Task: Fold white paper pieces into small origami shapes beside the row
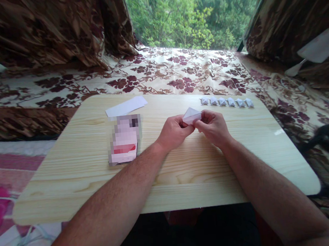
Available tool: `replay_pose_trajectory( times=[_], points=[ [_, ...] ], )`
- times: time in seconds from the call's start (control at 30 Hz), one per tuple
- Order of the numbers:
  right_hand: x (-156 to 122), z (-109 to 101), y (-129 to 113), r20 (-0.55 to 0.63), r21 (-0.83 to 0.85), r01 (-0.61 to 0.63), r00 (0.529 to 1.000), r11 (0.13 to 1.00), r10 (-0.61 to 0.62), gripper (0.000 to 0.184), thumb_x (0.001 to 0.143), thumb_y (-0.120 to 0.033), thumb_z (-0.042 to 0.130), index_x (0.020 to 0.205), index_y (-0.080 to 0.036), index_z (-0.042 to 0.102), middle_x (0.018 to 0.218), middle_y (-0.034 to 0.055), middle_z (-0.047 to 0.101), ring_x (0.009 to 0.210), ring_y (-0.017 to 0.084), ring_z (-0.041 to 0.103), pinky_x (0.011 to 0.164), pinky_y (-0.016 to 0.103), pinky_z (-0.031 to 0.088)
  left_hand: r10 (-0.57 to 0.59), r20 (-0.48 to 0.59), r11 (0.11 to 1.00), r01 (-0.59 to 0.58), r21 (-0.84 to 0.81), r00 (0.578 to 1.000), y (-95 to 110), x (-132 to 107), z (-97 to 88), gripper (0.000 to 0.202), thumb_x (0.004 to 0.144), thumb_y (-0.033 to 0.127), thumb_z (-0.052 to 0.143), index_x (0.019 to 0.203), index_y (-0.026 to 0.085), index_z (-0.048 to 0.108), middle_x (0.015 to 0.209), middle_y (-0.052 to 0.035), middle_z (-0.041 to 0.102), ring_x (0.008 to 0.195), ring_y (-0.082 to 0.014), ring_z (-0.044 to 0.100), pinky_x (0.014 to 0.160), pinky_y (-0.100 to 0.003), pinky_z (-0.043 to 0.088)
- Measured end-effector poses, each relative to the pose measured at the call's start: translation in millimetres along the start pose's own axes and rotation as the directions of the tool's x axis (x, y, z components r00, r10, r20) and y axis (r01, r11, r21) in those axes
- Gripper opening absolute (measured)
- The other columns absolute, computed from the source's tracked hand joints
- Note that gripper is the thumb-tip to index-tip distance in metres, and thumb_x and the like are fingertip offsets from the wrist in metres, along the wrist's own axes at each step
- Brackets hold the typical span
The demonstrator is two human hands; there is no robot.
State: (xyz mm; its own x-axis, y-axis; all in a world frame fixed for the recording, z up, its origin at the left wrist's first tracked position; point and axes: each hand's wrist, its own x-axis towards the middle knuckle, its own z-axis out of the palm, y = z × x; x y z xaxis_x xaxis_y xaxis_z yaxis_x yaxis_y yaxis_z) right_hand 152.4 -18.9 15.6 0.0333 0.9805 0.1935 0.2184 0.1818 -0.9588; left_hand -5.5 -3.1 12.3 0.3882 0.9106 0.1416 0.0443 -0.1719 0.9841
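Note:
Both my hands meet over the middle of a pale wooden table. My left hand and my right hand pinch a small folded white paper piece between their fingertips, one at each lower corner. The paper forms a triangular shape and is lifted slightly off the tabletop. A row of several small folded white paper pieces lies just beyond my right hand.
A blurred-out flat object lies left of my hands. A white paper strip rests at the table's far edge. Floral cloth, brown curtains and a window with green trees lie beyond.

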Motion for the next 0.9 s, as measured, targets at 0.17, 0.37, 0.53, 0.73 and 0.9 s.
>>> replay_pose_trajectory(
  times=[0.17, 0.37, 0.53, 0.73, 0.9],
  points=[
    [0.3, 1.3, 2.3, -0.009, 0.058, 0.019, 1.000, 0.998, -0.018, 0.012, 0.070, -0.021, 0.063, 0.063, -0.019, 0.054, 0.056, -0.0048, 0.049, 0.051, 0.008, 0.039, 0.048, 0.023, 0.028, 0.018, 0.011, 1.000, -0.018, -0.023, 1.000, -2.9, 0.7, 0.2, 0.026, 0.076, 0.038, 0.067, 0.072, 0.013, 0.062, 0.062, 0.0038, 0.049, 0.056, -0.0077, 0.039, 0.054, -0.021, 0.031],
    [0.9, 1.9, 2.1, -0.033, 0.047, 0.036, 0.999, 0.998, -0.035, 0.012, 0.069, -0.020, 0.062, 0.061, -0.019, 0.053, 0.056, -0.0052, 0.047, 0.051, 0.008, 0.038, 0.048, 0.023, 0.026, 0.020, 0.015, 1.000, -0.020, -0.022, 1.000, -3.4, 0.6, 0.6, 0.026, 0.075, 0.038, 0.068, 0.071, 0.013, 0.062, 0.061, 0.0039, 0.049, 0.056, -0.0075, 0.040, 0.053, -0.021, 0.031],
    [0.8, -0.2, 4.0, -0.007, 0.038, 0.046, 0.999, 0.998, -0.045, 0.015, 0.073, -0.019, 0.061, 0.061, -0.019, 0.052, 0.054, -0.0052, 0.047, 0.051, 0.009, 0.040, 0.048, 0.024, 0.026, 0.029, 0.032, 1.000, -0.029, -0.007, 0.999, -6.4, 1.0, 0.5, 0.023, 0.077, 0.035, 0.066, 0.078, 0.012, 0.068, 0.063, 0.0027, 0.052, 0.057, -0.0085, 0.042, 0.055, -0.022, 0.031],
    [1.4, 0.2, 6.9, -0.006, 0.002, 0.063, 0.998, 0.998, -0.063, 0.015, 0.074, -0.019, 0.061, 0.062, -0.018, 0.053, 0.056, -0.0056, 0.046, 0.051, 0.007, 0.036, 0.048, 0.024, 0.025, 0.002, 0.015, 0.999, -0.002, 0.045, 1.000, -6.9, 2.1, 0.3, 0.022, 0.074, 0.033, 0.068, 0.076, 0.012, 0.068, 0.061, 0.0031, 0.052, 0.055, -0.0082, 0.041, 0.052, -0.023, 0.029],
    [1.9, -0.6, 2.5, -0.013, 0.002, 0.025, 1.000, 1.000, -0.025, 0.020, 0.076, -0.026, 0.064, 0.061, -0.018, 0.055, 0.051, -0.0049, 0.050, 0.048, 0.008, 0.041, 0.048, 0.024, 0.030, -0.042, 0.000, 0.999, 0.042, 0.005, 0.999, 1.1, 0.8, -1.1, 0.018, 0.075, 0.029, 0.063, 0.066, 0.013, 0.061, 0.052, 0.0055, 0.046, 0.048, -0.0062, 0.035, 0.049, -0.023, 0.025]
  ],
)
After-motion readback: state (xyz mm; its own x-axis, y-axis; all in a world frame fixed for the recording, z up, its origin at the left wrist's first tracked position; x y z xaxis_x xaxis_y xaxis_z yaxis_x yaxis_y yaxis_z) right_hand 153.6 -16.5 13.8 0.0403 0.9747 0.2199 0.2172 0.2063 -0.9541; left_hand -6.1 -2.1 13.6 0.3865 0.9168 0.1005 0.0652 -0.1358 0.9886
